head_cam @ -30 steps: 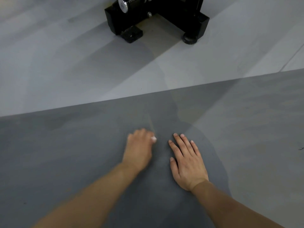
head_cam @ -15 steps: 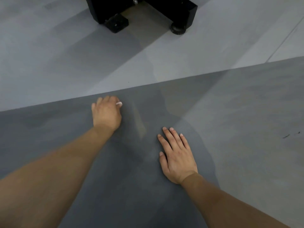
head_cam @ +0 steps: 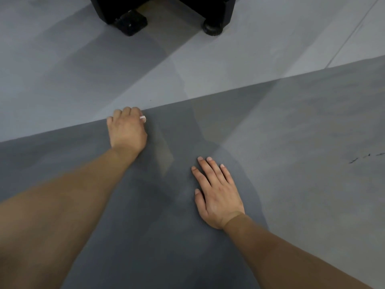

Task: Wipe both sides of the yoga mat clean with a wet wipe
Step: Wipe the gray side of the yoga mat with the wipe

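The grey yoga mat (head_cam: 281, 142) lies flat on the floor (head_cam: 62, 69), filling the lower frame from 9 o'clock to 3 o'clock. The left hand (head_cam: 127, 130), fingers curled, presses a white wet wipe (head_cam: 143, 118), only a corner visible, onto the mat at its far edge. The right hand (head_cam: 216, 192) rests flat, fingers straight and close together, at the left hand's 4 o'clock, well apart; black equipment feet (head_cam: 130, 22) stand at 12 o'clock.

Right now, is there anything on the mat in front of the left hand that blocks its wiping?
Nothing visible does. The left hand is at the far edge of the yoga mat; the right hand lies flat on the mat, apart, nearer the person.
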